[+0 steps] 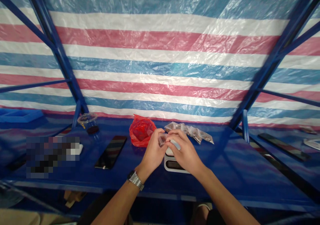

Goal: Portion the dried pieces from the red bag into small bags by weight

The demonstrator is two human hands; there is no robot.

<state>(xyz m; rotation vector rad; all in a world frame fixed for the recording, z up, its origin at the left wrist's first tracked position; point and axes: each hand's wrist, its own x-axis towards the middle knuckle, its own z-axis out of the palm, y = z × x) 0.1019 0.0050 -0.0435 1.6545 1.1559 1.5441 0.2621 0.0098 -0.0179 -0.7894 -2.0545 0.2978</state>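
Observation:
Both hands meet over a small digital scale (168, 167) that lies on the blue table. Pinched between my left hand (153, 150) and my right hand (186, 153) is a small clear plastic bag (163, 138); what is in it cannot be made out. The fingers of both hands are bent and closed on it. Much of the scale's weighing plate is hidden under my right hand. Just left of the hands stands a red plastic bag (140, 131) with its mouth open. Behind the hands, several small clear bags (196, 134) with dark contents lie in an overlapping row.
A dark phone (111, 152) lies left of the red bag, and a clear plastic cup (90, 122) stands behind it. Blue metal posts (62, 55) rise left and right before a striped plastic sheet (160, 42). A blue tray (22, 115) sits far left, a long dark object (283, 146) far right.

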